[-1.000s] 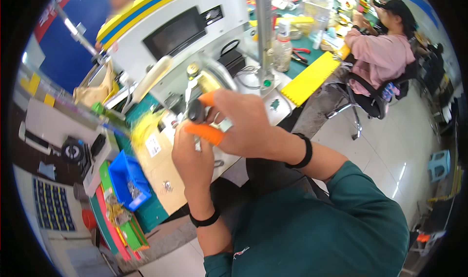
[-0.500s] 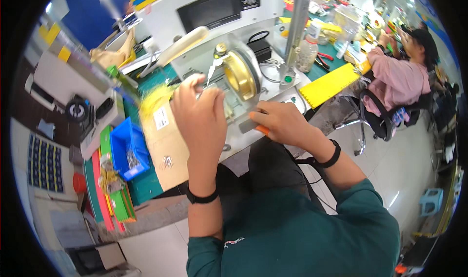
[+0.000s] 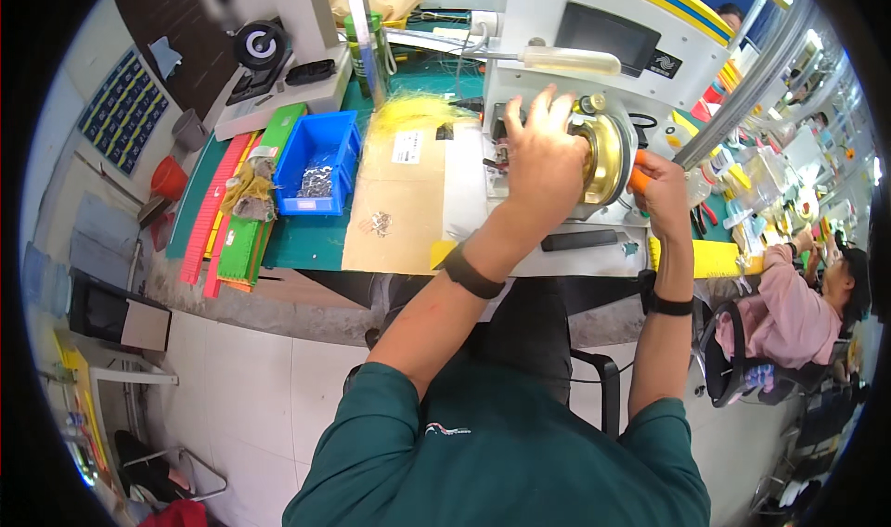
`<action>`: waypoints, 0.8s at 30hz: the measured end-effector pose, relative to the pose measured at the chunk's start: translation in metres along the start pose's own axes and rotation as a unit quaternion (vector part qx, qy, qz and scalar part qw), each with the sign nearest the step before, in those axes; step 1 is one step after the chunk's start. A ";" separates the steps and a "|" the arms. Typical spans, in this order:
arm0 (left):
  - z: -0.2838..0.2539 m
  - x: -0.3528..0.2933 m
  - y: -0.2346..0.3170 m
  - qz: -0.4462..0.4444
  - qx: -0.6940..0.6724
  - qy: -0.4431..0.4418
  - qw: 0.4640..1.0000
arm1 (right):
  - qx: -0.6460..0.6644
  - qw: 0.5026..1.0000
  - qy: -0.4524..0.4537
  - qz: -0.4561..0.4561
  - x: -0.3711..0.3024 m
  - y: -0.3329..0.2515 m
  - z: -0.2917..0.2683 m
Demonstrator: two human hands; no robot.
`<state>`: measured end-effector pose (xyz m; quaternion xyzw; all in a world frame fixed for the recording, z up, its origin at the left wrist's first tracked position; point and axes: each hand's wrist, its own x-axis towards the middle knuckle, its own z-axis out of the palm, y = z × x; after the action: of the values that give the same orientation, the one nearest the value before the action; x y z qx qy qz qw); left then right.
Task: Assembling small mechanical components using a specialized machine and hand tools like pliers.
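My left hand [image 3: 543, 160] is over the front of a white bench machine [image 3: 534, 72], its fingers apart and its thumb side against a gold-coloured metal ring [image 3: 608, 160]. I see nothing held in it. At the ring's right side, my right hand [image 3: 668, 198] is closed round an orange handle [image 3: 640, 172]; whatever the handle belongs to is hidden. Below the ring, a dark grey bar [image 3: 580, 239] lies on the bench near its front edge. A pale lever [image 3: 571, 59] sticks out above my left hand.
Left of the machine are a cardboard sheet [image 3: 394, 212] with small metal parts [image 3: 380, 224], yellow fibres [image 3: 418, 114], and a blue bin [image 3: 348, 156] of metal pieces. Red strips [image 3: 218, 216] and green strips [image 3: 246, 249] lie farther left. A person in pink [image 3: 789, 304] sits at right.
My view has swung left. My left hand has spread over the machine, and my right hand has risen beside the gold ring with the orange handle. The grey bar now lies clear of my right hand.
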<state>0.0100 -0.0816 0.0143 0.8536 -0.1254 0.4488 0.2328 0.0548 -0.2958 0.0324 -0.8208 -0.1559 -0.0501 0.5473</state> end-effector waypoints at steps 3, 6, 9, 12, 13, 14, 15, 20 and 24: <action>0.006 0.001 0.004 -0.007 -0.011 -0.001 1.000 | 0.128 0.981 -0.136 0.060 0.021 0.022 0.006; 0.011 0.004 0.005 -0.007 -0.019 0.001 1.000 | 0.110 0.978 -0.162 0.074 0.028 0.023 0.000; 0.013 0.006 0.003 -0.003 -0.034 0.025 0.999 | 0.088 0.980 -0.162 0.068 0.032 0.026 0.002; 0.008 0.005 0.002 -0.011 -0.027 0.020 0.999 | 0.069 0.987 -0.134 0.054 0.021 0.019 0.011; 0.005 0.005 0.004 -0.008 -0.029 0.020 0.999 | 0.040 0.995 -0.088 0.022 0.017 0.020 0.013; 0.001 0.003 0.005 -0.010 -0.012 0.013 1.000 | 0.011 0.999 -0.043 -0.008 0.012 0.020 0.013; -0.006 0.004 0.008 -0.009 0.003 0.006 1.000 | 0.010 0.999 -0.038 -0.008 0.005 0.021 0.010; -0.035 -0.009 0.017 -0.070 -0.122 0.026 0.990 | -0.072 0.957 0.264 -0.099 -0.040 0.000 -0.004; -0.045 -0.014 0.025 -0.214 -0.338 0.011 0.916 | -0.137 0.929 0.251 -0.234 -0.061 -0.034 0.019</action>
<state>-0.0407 -0.0794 0.0316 0.7256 -0.0811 0.3284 0.5993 -0.0149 -0.2784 0.0389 -0.7885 -0.1923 -0.4018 0.4240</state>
